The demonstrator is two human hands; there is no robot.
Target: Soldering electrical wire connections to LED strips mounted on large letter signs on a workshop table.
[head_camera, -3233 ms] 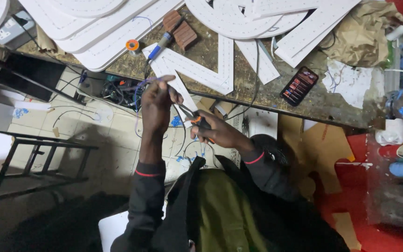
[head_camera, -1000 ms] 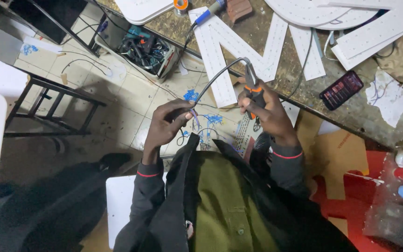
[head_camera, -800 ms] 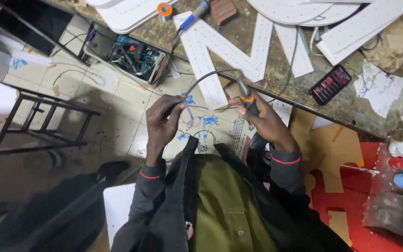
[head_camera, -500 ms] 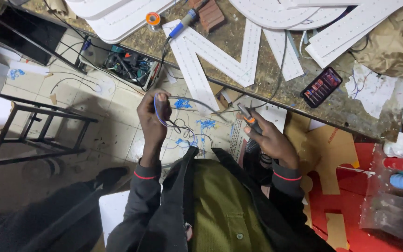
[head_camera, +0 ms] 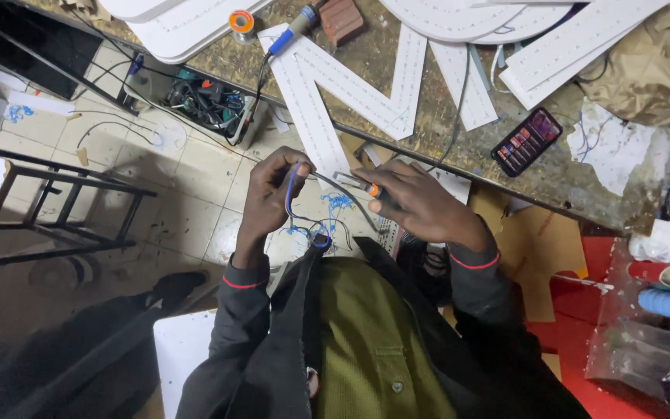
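My left hand (head_camera: 267, 195) pinches a thin blue and grey wire (head_camera: 295, 209) that loops down toward my chest. My right hand (head_camera: 416, 203) grips a small tool with an orange handle (head_camera: 371, 189), its metal tip pointing left toward the wire. Both hands are close together just below the edge of the workbench (head_camera: 428, 151). On the bench, right above them, lies a large white letter-shaped panel (head_camera: 350, 85) dotted with rows of small points.
A blue-handled soldering iron (head_camera: 292, 27), a solder reel (head_camera: 240, 21) and a brick (head_camera: 340, 17) lie at the bench's far side, a phone (head_camera: 526, 141) and crumpled brown paper (head_camera: 649, 58) to the right. A box of tangled wires (head_camera: 209, 102) and a black metal frame (head_camera: 56, 209) stand on the tiled floor.
My hands, apart half a second ago, have come together at the bench edge. The tool's tip now points at the wire in my left hand.
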